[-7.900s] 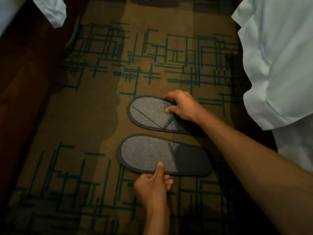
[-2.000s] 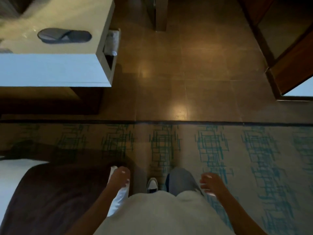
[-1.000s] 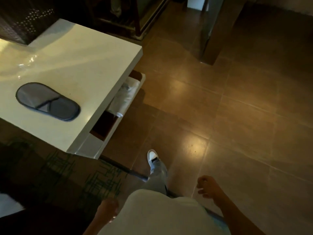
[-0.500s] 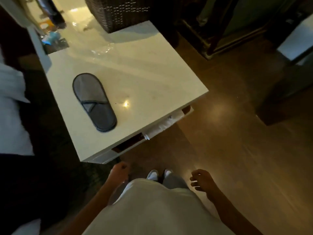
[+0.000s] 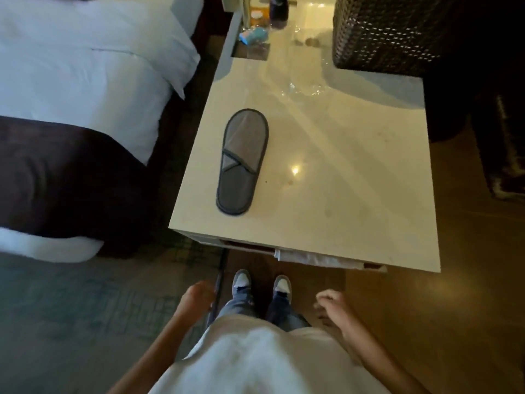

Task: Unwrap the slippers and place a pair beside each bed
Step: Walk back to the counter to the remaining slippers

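Grey slipper (image 5: 242, 162) lies flat on the white table (image 5: 355, 177), near its left edge beside the bed (image 5: 85, 89); left hand (image 5: 197, 294) loosely curled, right hand (image 5: 331, 305) half open, both empty, below the table's front edge

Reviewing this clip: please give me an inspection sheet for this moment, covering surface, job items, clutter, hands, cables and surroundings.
Surface: white glossy table, mostly bare, light glare on top.
Job's things: one grey slipper lying flat on the table near its left edge; whether a second lies under it cannot be told. No wrapper seen on it.
Clutter: dark woven basket at the far right corner; blurred small items at the far end; white folded paper in the shelf under the tabletop.
Hands: left hand and right hand both low by the body, loosely curled, holding nothing.
Cables: nothing seen.
Surroundings: bed with white linen and a dark runner left of the table; carpet under it, brown tile floor to the right.
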Demonstrator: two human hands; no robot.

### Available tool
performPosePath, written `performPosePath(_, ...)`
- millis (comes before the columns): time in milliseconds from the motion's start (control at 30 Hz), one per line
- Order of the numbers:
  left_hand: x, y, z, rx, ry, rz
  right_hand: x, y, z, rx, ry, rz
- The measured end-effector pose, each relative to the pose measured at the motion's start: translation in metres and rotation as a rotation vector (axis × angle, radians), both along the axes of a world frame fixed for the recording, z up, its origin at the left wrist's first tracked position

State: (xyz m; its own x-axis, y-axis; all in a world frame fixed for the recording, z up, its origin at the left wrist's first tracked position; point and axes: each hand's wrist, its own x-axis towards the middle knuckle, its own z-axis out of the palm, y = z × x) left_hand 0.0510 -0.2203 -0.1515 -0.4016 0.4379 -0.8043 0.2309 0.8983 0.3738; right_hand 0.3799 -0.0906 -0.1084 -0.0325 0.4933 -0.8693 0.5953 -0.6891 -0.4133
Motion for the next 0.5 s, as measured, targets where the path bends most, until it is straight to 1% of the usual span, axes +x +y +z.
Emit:
performPosePath(67,0.008,0.009,0.019,0.014,-0.047,0.098,-0.005,0.013,0.010,-0.004,0.006,0.059)
performPosePath(133,0.014,0.026,0.053,0.036,-0.076,0.113,-0.016,0.027,0.029,-0.014,0.049,0.145)
performPosePath(200,0.017,0.052,0.092,0.107,-0.122,0.121,-0.031,0.044,0.060,-0.042,0.174,0.259)
performPosePath(233,0.017,0.066,0.110,0.190,-0.161,0.148,-0.039,0.053,0.076,-0.066,0.247,0.286)
performPosePath(300,0.010,0.094,0.142,0.379,-0.169,0.196,-0.055,0.073,0.104,-0.129,0.404,0.233)
performPosePath(367,0.001,0.127,0.168,0.531,-0.113,0.213,-0.073,0.097,0.123,-0.139,0.577,0.104)
performPosePath(400,-0.005,0.144,0.177,0.581,-0.067,0.238,-0.085,0.110,0.131,-0.115,0.630,0.030)
performPosePath(433,-0.012,0.162,0.182,0.613,-0.010,0.258,-0.097,0.124,0.137,-0.068,0.646,-0.034)
performPosePath(500,-0.026,0.195,0.182,0.606,0.083,0.280,-0.125,0.151,0.144,0.049,0.621,-0.130)
